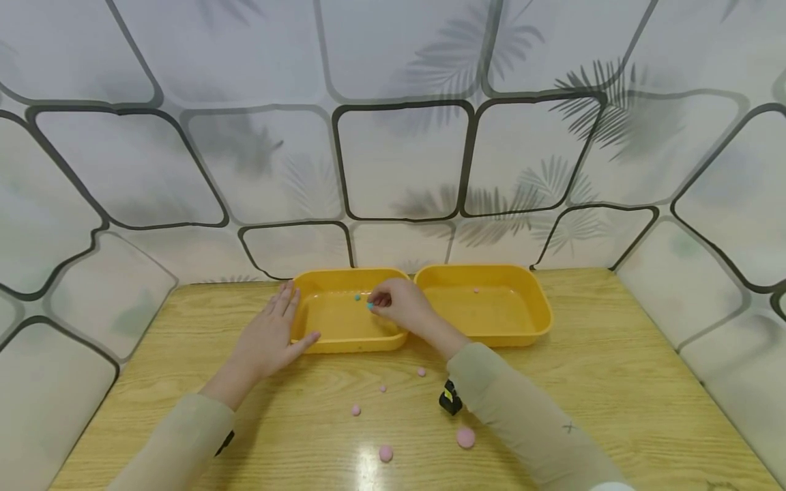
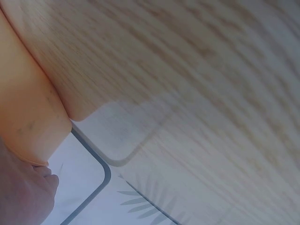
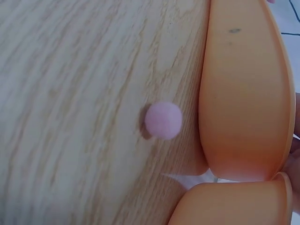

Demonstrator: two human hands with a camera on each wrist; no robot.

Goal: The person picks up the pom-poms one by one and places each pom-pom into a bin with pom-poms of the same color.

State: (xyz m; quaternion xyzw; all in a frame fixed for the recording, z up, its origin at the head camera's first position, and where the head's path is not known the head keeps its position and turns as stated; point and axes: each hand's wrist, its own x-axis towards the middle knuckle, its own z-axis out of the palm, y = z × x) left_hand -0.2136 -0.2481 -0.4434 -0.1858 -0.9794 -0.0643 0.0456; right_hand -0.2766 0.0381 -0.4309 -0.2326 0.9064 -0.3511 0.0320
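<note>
Over the right part of the left yellow tray [image 1: 350, 346], my right hand [image 1: 402, 303] pinches a small teal ball [image 1: 370, 306] between thumb and fingertips. Another teal ball [image 1: 357, 297] lies on that tray's floor, just left of the pinched one. My left hand [image 1: 267, 341] rests on the tray's left rim, fingers extended and thumb along the front edge. The left wrist view shows part of this hand [image 2: 23, 194] against the tray's outer wall [image 2: 28, 98]. In the right wrist view, the right hand is mostly cut off at the right edge.
Beside it stands a second yellow tray [image 1: 485, 339] holding one small pink ball [image 1: 475, 290]. Several pink balls of different sizes lie on the wooden table [image 1: 295, 436] in front, one [image 3: 163, 120] close to the trays. A patterned backdrop [image 1: 405, 164] rises behind.
</note>
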